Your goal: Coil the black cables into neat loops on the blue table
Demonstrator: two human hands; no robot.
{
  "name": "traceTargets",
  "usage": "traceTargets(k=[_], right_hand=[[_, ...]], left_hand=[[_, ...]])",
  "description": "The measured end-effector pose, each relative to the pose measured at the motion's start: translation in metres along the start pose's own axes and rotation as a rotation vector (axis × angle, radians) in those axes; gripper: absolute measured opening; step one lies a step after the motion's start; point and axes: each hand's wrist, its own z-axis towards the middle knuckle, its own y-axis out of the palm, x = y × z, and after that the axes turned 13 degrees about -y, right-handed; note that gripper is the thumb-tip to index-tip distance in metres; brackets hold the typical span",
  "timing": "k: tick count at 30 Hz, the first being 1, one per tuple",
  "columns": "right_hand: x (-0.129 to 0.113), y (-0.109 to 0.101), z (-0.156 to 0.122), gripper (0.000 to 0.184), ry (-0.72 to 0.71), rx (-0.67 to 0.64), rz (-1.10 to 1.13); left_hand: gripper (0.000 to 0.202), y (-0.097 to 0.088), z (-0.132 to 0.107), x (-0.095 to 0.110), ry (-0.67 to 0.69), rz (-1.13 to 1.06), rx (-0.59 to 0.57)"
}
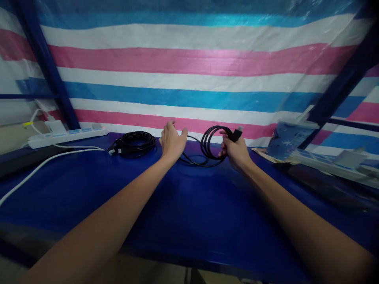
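Note:
My right hand (235,152) is closed around a partly coiled black cable (208,142). The cable's black plug (237,134), with a light metal tip, sticks up above that hand. A loose length of the same cable runs left along the table toward my left hand (174,141). The left hand hovers near it with thumb and fingers apart; its palm side is hidden, and no cable shows between the fingers. To its left lies a second black cable (136,144), wound in a round coil, with its plug ends at the left side.
The blue table (177,213) stands against a striped plastic sheet (189,63). At left are a white power strip (71,136) and a white cord (44,167). A patterned cup (288,138) with a straw, another power strip (331,163) and a dark flat object (322,187) sit at right.

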Motion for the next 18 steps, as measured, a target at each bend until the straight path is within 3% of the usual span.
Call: traceTargets(k=[2,4,7,11,14,16,18], right_hand=[[0.001,-0.004,0.002,0.037,-0.028,0.011,-0.026],[-0.002,-0.004,0.000,0.043,-0.061,-0.010,-0.066],[-0.009,-0.002,-0.005,0.059,-0.186,-0.120,-0.270],[-0.014,0.001,-0.010,0.071,-0.391,-0.270,-0.611],[-0.019,0.004,-0.011,0.063,-0.380,-0.323,-0.836],[-0.024,0.006,-0.011,0.050,-0.361,-0.290,-0.998],[-0.029,0.009,-0.009,0.035,-0.435,-0.206,-1.122]], left_hand=[[0.051,0.001,0.006,-0.007,-0.208,-0.089,-0.192],[0.048,0.005,0.005,-0.010,-0.286,-0.153,-0.391],[0.042,0.014,-0.007,-0.008,-0.213,-0.263,-0.632],[0.039,0.021,-0.028,0.001,-0.003,-0.322,-0.896],[0.041,0.021,-0.036,0.009,-0.027,-0.194,-0.886],[0.031,0.020,-0.037,0.015,-0.019,-0.066,-0.749],[0.022,0.017,-0.036,0.020,0.078,0.089,-0.585]])
